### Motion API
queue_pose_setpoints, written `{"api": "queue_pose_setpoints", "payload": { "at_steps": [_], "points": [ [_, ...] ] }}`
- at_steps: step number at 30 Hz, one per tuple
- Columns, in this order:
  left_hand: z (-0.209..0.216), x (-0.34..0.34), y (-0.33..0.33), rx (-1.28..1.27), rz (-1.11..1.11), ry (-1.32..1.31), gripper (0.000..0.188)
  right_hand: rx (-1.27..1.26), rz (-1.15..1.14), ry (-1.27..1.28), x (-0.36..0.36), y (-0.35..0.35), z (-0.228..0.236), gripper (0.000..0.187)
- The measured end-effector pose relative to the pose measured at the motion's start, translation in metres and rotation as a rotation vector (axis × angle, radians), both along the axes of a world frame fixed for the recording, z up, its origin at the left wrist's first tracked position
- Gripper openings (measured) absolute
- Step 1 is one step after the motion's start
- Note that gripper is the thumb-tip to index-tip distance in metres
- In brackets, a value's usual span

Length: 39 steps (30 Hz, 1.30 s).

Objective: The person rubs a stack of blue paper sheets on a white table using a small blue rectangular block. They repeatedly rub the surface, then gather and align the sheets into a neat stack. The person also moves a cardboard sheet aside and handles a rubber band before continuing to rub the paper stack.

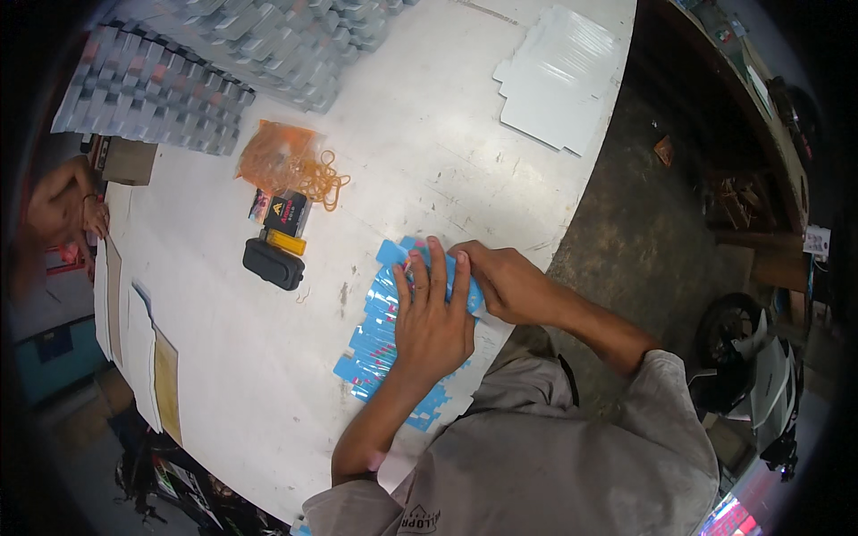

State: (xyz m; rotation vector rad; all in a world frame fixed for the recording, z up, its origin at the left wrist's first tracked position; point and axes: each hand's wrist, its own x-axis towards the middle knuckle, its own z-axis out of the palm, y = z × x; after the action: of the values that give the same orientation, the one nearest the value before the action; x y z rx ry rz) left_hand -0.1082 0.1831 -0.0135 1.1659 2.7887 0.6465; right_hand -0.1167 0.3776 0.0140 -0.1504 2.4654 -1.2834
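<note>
Seen from the head camera, a person in a grey shirt [563,464] leans over a white table [223,339], both bare hands at work on a pile of glossy light-blue cut sheets [375,335] near the table's close edge. The left hand [435,317] lies palm down across the sheets, its grip open, fingers extended and slightly parted, pressing on the pile rather than closing around it. The right hand [514,286] meets the pile's upper right side, fingers bent and close to the left fingertips; how far its grip is closed, and whether it pinches a sheet, cannot be told, as the fingers' undersides are hidden

Beyond the hands, an orange plastic bag [277,152] lies with loose rubber bands [323,181] beside it, above a small dark box [288,214], a yellow item [286,242] and a black case [273,263]. White cut sheets [563,80] rest in a flat pile at the far right of the table, while rows of grey stacked pieces [152,89] crowd the far left. At the left edge stands another person [63,196], one hand at the table's rim; a motorcycle [764,375] is parked at right
</note>
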Motion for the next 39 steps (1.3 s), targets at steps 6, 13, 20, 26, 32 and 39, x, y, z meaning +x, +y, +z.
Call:
{"api": "queue_pose_setpoints", "payload": {
  "at_steps": [6, 13, 20, 26, 32, 39],
  "points": [
    [0.007, -0.011, -0.001, 0.045, -0.049, -0.107, 0.072, 0.279, -0.104, 0.344, -0.009, 0.035, -0.026, 0.019],
    [0.004, -0.011, 0.003, 0.123, -0.021, -0.104, 0.075, 0.464, -0.344, 0.777, -0.045, 0.111, -0.040, 0.041],
    [0.008, -0.004, 0.003, 0.095, 0.032, -0.029, 0.047, 0.559, -0.090, 0.683, -0.023, 0.035, -0.023, 0.039],
    [0.007, -0.006, 0.002, 0.114, 0.030, -0.050, 0.047, 0.522, -0.122, 0.610, -0.026, 0.032, -0.020, 0.036],
    [0.005, -0.005, 0.001, 0.055, -0.001, -0.030, 0.047, 0.257, -0.148, 0.509, -0.019, 0.044, -0.029, 0.045],
    [0.002, -0.005, 0.001, 0.111, 0.003, -0.109, 0.053, 0.606, -0.101, 0.711, -0.021, 0.034, -0.016, 0.047]
  ]
}}
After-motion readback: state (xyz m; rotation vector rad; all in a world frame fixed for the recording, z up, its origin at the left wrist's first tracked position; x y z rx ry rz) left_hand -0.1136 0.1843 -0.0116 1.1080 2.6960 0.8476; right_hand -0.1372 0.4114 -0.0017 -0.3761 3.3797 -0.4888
